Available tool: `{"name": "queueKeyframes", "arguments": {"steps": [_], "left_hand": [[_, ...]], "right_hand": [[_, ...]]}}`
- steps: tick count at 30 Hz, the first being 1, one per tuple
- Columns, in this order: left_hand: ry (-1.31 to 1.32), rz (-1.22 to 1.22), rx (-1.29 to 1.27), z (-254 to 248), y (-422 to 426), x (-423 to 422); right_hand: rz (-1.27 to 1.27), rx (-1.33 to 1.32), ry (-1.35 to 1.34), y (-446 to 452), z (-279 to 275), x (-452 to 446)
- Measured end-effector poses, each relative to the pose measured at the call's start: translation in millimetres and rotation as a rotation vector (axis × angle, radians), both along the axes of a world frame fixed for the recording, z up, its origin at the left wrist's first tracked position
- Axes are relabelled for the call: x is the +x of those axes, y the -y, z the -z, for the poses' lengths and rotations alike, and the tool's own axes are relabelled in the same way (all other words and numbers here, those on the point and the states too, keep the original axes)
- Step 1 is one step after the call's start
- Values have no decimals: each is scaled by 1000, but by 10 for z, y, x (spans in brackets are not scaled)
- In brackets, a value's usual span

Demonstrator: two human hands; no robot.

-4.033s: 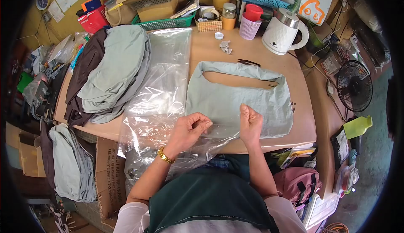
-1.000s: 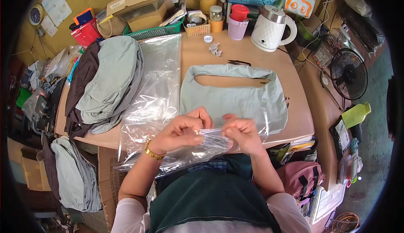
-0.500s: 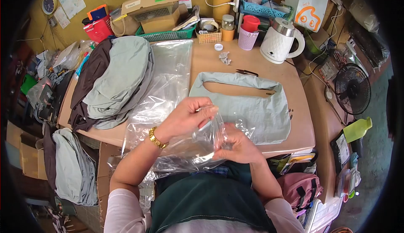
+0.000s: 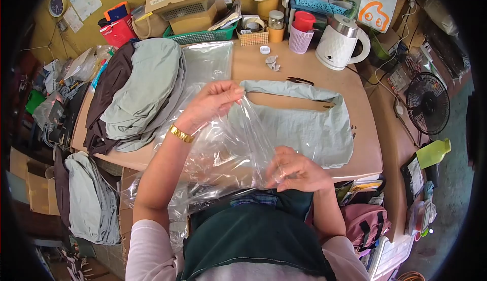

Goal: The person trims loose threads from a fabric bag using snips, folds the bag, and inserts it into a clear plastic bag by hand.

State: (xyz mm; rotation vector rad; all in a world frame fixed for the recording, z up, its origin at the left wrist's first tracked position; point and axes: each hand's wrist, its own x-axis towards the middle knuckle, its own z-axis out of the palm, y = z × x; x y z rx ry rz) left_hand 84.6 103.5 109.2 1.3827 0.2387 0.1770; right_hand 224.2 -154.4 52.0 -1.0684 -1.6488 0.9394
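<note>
My left hand, raised over the table, pinches the upper edge of a clear plastic bag. The bag hangs crumpled down to the table's front edge. Lower and to the right, my right hand has its fingers curled at the bag's other side, gripping the film. A pale green cloth bag lies flat to the right, its strap loop towards the back, partly behind the plastic. Flat clear plastic sheets lie left of it, beside a pile of pale green cloth bags with dark brown cloth.
Black snips, crumpled paper and a white lid are behind the cloth bag. A white kettle, a pink cup and a green basket line the back. A black fan stands right.
My left hand has risen up and left, stretching the plastic upward. My right hand has shifted slightly right. The cloth bag stays on the table.
</note>
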Motion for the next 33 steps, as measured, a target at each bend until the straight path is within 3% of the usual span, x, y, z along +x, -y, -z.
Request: {"name": "queueKeyframes", "arguments": {"steps": [4,7,9,10,11,12,13,15,17,20,22,23,24,27,29,32,33], "left_hand": [[-8,-38,4,89,-135,-27],[14,-62,-70,42,-90,1],[51,-75,-135,-5,-87,46],[66,-236,-154,-20,-104,77],[80,-398,-175,-25,-118,105],[78,-398,-178,8,-185,96],[108,-261,-236,42,-273,59],[135,-116,-293,136,-327,70],[122,-225,-193,182,-240,119],[143,-203,-281,262,-443,62],[114,-195,-282,333,-487,21],[87,-184,-283,353,-491,23],[88,-181,-283,367,-483,33],[41,-365,-150,380,-492,34],[19,-484,-226,412,-688,-40],[119,-427,-329,441,-844,-164],[72,-557,-357,433,-878,-185]], "right_hand": [[85,209,-139,85,-101,32],[-138,38,-109,104,-12,176],[42,-124,189,104,-28,170],[45,-124,189,96,-36,151],[-13,18,-35,92,-39,118],[-72,159,-261,104,-34,93],[-70,157,-263,139,23,95],[-265,34,-672,212,193,145],[-243,65,-580,210,232,223],[-308,153,-379,187,134,267],[-349,270,-804,244,175,135],[-479,246,-892,213,168,158],[-476,247,-889,245,179,201],[-301,-42,-461,415,231,396],[-336,88,-431,360,106,324],[-435,196,-560,470,-47,229],[-191,-149,-601,640,-134,243]]}}
